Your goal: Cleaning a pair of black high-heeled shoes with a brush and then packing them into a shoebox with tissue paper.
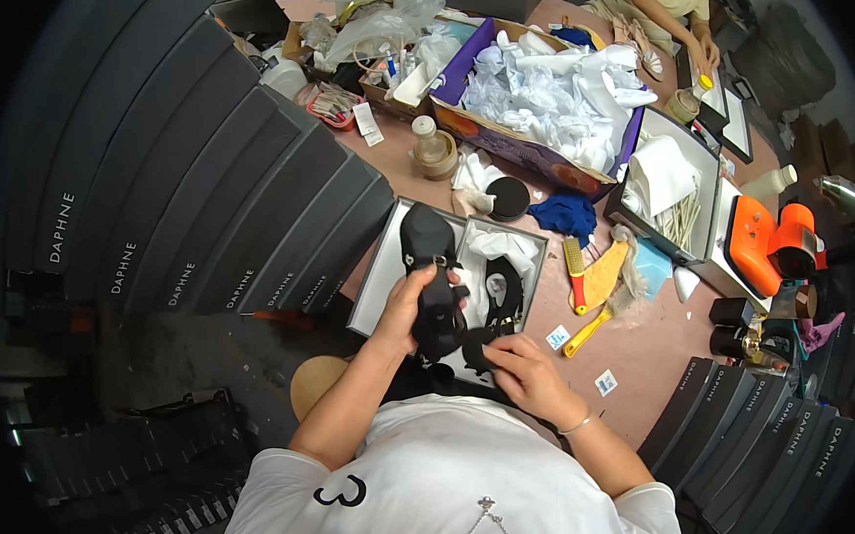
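Observation:
A black shoe (431, 238) with small buckles is gripped in my left hand (403, 310), its fingers wrapped round the side. It is held over an open grey shoebox (376, 274) on the table. My right hand (535, 376) is closed, pinching a small, flat black piece (478, 348) beside the near end of the shoe; I cannot tell what kind of thing it is. In the right part of the box, a second black shoe (507, 287) lies by white tissue paper (500, 244). The shoe in my hand hides some of the box.
Dark shoeboxes are stacked at left (210, 146) and right (745, 433). Beyond the box stand a round black tin (507, 198), a glue jar (435, 155) and a purple carton (459, 68) of white wrapping. Yellow-handled brushes (588, 336) lie to the right. A co-worker's hands (703, 51) are at far right.

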Demonstrator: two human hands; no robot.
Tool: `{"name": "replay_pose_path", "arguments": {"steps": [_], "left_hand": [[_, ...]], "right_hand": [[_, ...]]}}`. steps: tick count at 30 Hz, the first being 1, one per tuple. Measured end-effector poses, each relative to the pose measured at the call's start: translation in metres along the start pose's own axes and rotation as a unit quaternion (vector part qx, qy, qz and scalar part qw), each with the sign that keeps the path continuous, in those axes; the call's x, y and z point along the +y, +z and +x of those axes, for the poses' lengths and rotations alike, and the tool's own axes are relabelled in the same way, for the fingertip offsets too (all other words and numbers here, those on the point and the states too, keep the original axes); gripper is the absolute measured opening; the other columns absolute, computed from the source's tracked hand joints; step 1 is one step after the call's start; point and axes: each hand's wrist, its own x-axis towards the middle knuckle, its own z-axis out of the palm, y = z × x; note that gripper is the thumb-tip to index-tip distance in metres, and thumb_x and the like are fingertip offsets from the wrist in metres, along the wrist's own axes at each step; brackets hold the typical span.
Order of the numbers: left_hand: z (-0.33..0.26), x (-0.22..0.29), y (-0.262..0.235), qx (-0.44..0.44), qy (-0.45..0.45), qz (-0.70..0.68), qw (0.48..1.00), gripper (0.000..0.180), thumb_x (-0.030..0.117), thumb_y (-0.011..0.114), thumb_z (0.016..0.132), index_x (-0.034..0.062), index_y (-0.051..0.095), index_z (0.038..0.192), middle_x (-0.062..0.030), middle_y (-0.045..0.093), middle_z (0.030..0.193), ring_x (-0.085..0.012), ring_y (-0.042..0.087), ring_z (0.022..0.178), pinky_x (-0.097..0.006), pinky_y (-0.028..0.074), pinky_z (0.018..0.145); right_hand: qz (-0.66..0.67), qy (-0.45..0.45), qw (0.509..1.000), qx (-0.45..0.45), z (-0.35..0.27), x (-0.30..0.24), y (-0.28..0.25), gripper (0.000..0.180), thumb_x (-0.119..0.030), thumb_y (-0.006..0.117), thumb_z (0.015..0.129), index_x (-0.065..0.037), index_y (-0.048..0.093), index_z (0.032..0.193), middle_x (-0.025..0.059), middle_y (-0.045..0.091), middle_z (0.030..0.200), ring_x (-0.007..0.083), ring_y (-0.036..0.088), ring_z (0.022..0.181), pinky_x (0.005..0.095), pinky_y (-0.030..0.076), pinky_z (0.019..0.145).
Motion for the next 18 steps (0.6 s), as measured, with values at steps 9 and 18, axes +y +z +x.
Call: {"name": "replay_pose_path", "arguments": {"steps": [9, 18], "left_hand": [[0.021, -0.002, 0.013, 0.074, -0.012, -0.032, 0.997, 0.031, 0.037, 0.064, 0.087, 0.0077, 0.059, 0.095, -0.0064, 0.063, 0.080, -0.0205, 0.064, 0.069, -0.035, 0.055, 0.063], [0.026, -0.004, 0.026, 0.090, -0.012, -0.057, 0.994, 0.044, 0.046, 0.063, 0.088, 0.0083, 0.052, 0.107, -0.0092, 0.059, 0.093, -0.0209, 0.062, 0.082, -0.038, 0.055, 0.071]], "right_hand": [[-0.053, -0.135, 0.987, -0.069, 0.019, -0.028, 0.009, 0.046, -0.003, 0.066, 0.072, -0.006, 0.061, 0.118, 0.0097, 0.057, 0.104, 0.0280, 0.055, 0.093, 0.0368, 0.046, 0.082], [-0.161, 0.150, 0.964, 0.150, -0.024, 0.072, -0.011, 0.054, -0.017, 0.068, 0.083, -0.003, 0.049, 0.132, 0.0213, 0.048, 0.132, 0.0386, 0.047, 0.119, 0.0410, 0.038, 0.100]]}}
